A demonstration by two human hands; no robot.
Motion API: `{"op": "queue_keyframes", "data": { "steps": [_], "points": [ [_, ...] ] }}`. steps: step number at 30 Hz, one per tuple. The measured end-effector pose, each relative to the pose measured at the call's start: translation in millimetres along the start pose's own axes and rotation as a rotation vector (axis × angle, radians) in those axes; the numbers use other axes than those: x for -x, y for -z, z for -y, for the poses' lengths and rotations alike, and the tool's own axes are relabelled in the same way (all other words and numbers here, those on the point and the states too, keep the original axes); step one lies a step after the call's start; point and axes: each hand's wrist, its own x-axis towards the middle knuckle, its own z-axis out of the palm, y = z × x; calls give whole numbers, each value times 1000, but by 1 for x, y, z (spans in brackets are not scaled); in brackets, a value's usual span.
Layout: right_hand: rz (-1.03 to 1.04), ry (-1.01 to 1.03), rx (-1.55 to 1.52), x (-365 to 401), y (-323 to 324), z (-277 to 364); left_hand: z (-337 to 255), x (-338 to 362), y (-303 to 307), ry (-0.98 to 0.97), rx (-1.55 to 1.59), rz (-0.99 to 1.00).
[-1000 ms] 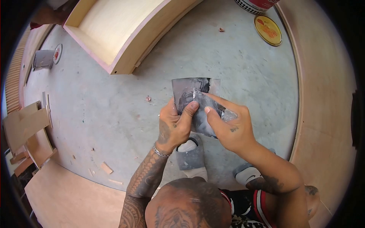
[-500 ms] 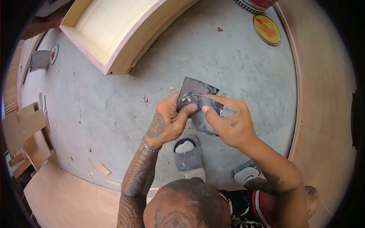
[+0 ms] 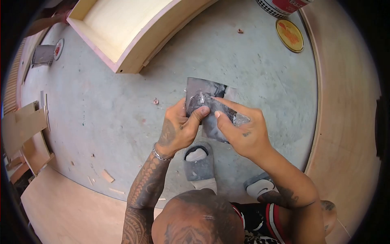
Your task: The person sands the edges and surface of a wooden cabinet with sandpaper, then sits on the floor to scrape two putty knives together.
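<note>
My left hand point(image 3: 178, 124) is closed on a dark, flat putty spreader point(image 3: 215, 132) smeared with grey residue, thumb pressed on its face. A second dark spreader point(image 3: 221, 106), whitish at its right end, lies across the first and is pinched between the thumb and fingers of my right hand point(image 3: 248, 128). The two blades overlap, with both thumbs close together near the middle. Fingers under the blades are hidden. Below them on the grey floor is my sandalled foot point(image 3: 198, 164).
A curved plywood frame point(image 3: 134, 36) stands ahead. At upper right are a red-and-white bucket point(image 3: 280, 6) and its orange-smeared lid point(image 3: 289, 35). Wood offcuts point(image 3: 30, 126) pile at left. Plywood panels point(image 3: 341, 101) border the right. Another person's arm point(image 3: 46, 24) shows at upper left.
Both hands and the spreaders have shifted slightly up and left in view, and the blades have turned a little. The grips look the same. The whole view has moved slightly.
</note>
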Motion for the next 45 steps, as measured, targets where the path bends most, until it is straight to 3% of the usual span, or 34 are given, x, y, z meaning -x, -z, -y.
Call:
{"op": "queue_keyframes", "data": {
  "steps": [2, 4, 5, 6, 7, 10, 11, 13, 14, 17, 19, 22, 23, 25, 28, 29, 31, 32, 34, 37, 41, 42, 45],
  "points": [
    [50, 37, 11, -6, 7, 3, 7, -1, 5, 2, -14, 43],
    [183, -272, 111, -9, 17, 9, 11, -1, -1, 17, -27, 102],
    [182, -276, 110, -7, 11, 3, 13, 1, -14, 1, 107, -48],
    [27, -181, -47, -7, 1, -5, 12, 1, -22, -18, 243, -203],
    [-128, -82, -202, -8, -7, -8, 10, 1, -23, -20, 247, -206],
    [-229, -58, -142, 0, -17, -4, 5, 0, -22, -110, 143, -231],
    [-240, -65, -141, 1, -11, -4, 6, 0, -14, -82, 155, -112],
    [48, -104, -28, -3, 4, -3, -3, -1, 0, 14, 173, 79],
    [39, -96, -29, -4, 3, -4, -1, -2, -1, 6, 168, 86],
    [-51, -93, -95, -6, -7, -9, 9, -8, -12, 10, 129, -46],
    [-259, -139, -347, -6, -17, -10, 6, -9, -31, -68, 327, -239],
    [-289, -89, -253, -1, -20, -8, 8, -6, -29, -110, 228, -239],
    [-281, -93, -253, 0, -17, -4, 8, -5, -25, -105, 229, -246],
    [-70, -180, -114, -2, -3, 3, 5, -5, -12, -96, 58, -107],
    [50, -134, -33, -6, 6, -6, 2, -6, -2, -54, 91, 20],
    [49, -133, -34, -6, 2, -9, 5, -5, -7, -59, 169, -37],
    [-226, -73, -182, -4, -13, -9, 6, -7, -23, -57, 195, -146],
    [-227, -78, -180, -2, -15, -10, 5, -8, -29, -59, 219, -256],
    [-276, -85, -207, -1, -18, -11, 5, -7, -32, -58, 232, -278],
    [-209, -88, -157, -1, -14, -5, 6, -4, -25, -92, 191, -269],
    [-170, -11, -82, -3, -9, -10, 3, -6, -7, -38, 45, -91],
    [-81, -15, -43, -5, -3, -2, 4, -6, -5, -31, 9, -43],
    [42, -113, 35, -13, 10, 3, 14, -8, -6, 25, 130, -4]
  ]
}}
